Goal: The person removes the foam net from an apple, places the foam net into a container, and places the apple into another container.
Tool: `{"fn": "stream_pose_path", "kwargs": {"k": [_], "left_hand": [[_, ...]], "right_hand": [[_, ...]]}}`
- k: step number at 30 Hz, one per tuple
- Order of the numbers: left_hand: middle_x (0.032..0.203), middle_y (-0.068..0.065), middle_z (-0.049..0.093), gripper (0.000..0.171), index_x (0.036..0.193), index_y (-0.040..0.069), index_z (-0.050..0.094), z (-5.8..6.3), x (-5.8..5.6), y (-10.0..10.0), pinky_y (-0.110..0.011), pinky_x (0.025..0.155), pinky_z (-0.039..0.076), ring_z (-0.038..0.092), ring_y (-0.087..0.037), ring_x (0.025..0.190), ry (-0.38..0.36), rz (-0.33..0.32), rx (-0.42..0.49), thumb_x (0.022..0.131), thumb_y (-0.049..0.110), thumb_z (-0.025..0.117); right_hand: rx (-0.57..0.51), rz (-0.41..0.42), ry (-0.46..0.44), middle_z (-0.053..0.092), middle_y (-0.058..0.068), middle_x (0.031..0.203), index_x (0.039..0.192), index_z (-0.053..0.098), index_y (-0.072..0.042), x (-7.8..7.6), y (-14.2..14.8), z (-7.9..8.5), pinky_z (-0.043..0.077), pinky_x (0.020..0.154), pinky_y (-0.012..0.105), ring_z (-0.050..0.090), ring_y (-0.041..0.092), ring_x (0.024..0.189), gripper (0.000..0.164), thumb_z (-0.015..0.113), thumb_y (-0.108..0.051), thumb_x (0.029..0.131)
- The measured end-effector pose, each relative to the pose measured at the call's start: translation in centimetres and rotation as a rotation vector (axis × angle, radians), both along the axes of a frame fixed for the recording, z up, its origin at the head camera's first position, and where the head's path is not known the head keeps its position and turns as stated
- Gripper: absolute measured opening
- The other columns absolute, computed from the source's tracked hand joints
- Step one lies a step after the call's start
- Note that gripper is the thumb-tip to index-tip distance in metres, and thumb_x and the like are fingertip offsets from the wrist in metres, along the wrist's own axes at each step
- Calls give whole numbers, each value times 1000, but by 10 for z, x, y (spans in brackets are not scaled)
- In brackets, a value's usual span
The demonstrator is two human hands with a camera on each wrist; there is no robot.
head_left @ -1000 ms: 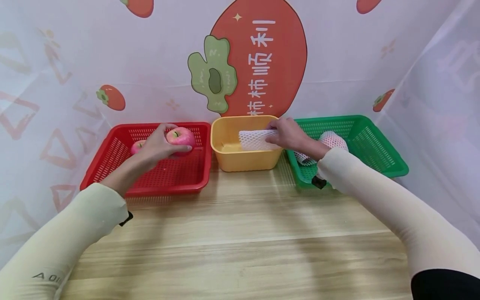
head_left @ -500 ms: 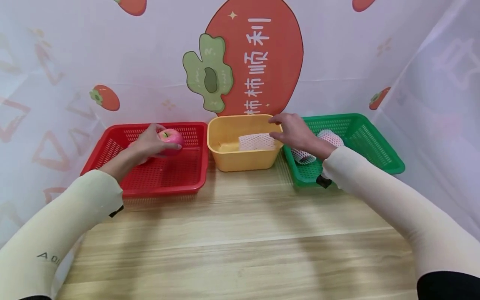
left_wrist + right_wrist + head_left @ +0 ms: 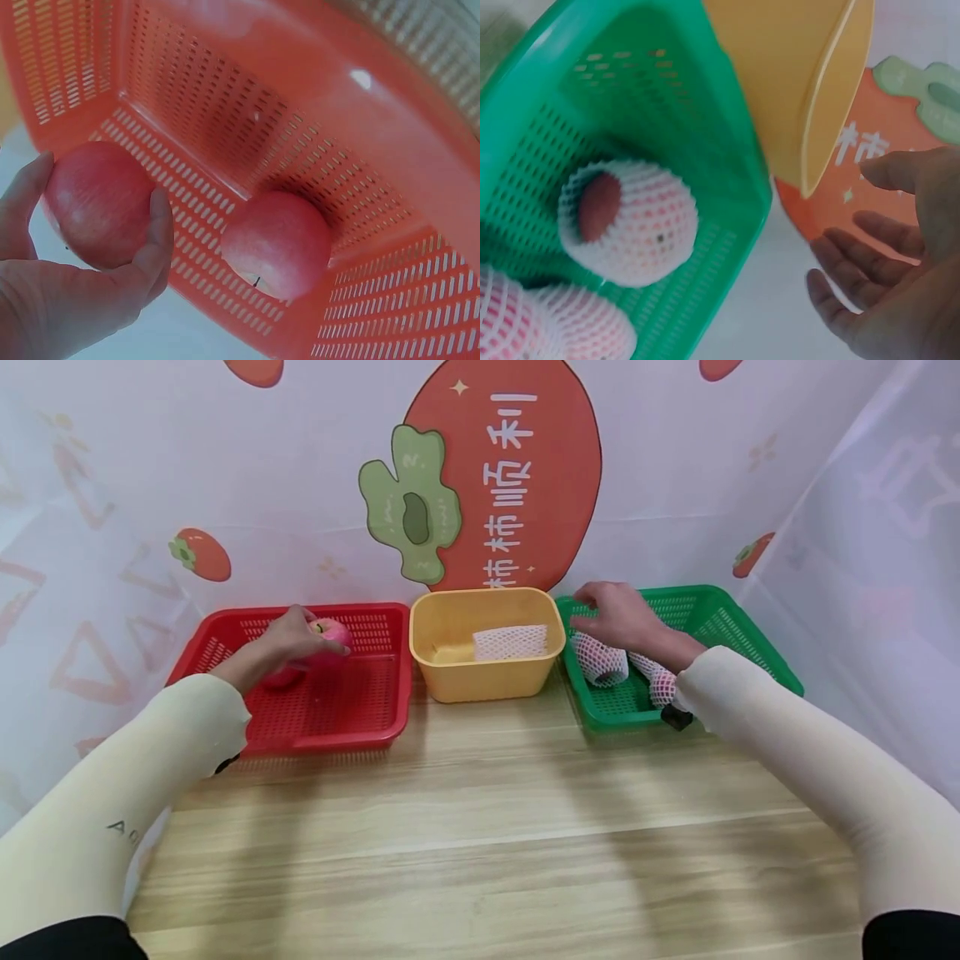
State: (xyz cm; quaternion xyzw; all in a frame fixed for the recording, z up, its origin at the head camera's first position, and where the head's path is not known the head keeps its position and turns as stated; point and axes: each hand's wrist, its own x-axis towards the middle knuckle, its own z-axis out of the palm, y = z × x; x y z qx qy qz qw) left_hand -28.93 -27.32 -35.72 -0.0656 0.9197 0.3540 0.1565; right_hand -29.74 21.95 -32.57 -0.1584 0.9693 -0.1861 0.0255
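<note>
Right hand (image 3: 624, 617) shifted over far-left corner of green basket (image 3: 618, 720), empty; left hand (image 3: 86, 296) grasps apple (image 3: 101, 201); likely pick-up step; next calls for lift.

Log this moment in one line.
left hand: grips apple at red basket; right hand: empty, near green basket; yellow bin: foam net inside

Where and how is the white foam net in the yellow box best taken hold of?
Probably best to pinch the white foam net by its upper long edge, coming from above. It lies lengthwise in the open yellow box; in the head view its lower edge reaches the front rim, while the upper edge shows uncovered. The thin-looking mesh suggests a light pinch.
</note>
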Motion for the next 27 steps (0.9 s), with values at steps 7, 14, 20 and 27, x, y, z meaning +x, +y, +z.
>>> {"fn": "stream_pose_path", "kwargs": {"k": [7, 14, 20, 27], "left_hand": [[129, -27, 40, 84, 142, -7, 25, -1, -8, -3, -57, 99, 58, 45, -43, 118, -55, -36, -6, 93, 30, 82], [133, -27, 37, 89, 144, -6, 21, -1, -12, -7, -59, 101, 57, 43, -45, 121, -93, -70, -27, 92, 32, 82], [135, -30, 37, 96, 148, -8, 16, 0, -12, -9, -59, 101, 56, 45, -48, 122, -126, -91, -69, 92, 35, 81], [140, -32, 34, 98, 150, -11, 14, -5, -16, -6, -58, 102, 56, 46, -50, 125, -201, -106, -93, 94, 37, 78]], "right_hand": [[111, -60, -164, 55, 31, 149, 149, 50, 8, -8, 17, -3, 54, 105, 59, 60, 45, 129, 68, 72, -32, 98], [195, -56, -257, 52, 34, 149, 149, 46, 10, -21, 27, -14, 51, 107, 62, 59, 47, 127, 75, 75, -34, 96], [274, -64, -340, 61, 25, 113, 126, 56, 7, -35, 30, -32, 57, 84, 46, 57, 34, 95, 59, 78, -37, 94], [305, -85, -440, 65, 26, 120, 128, 58, 9, -42, 34, -54, 56, 97, 54, 61, 36, 102, 63, 74, -42, 95]]}}
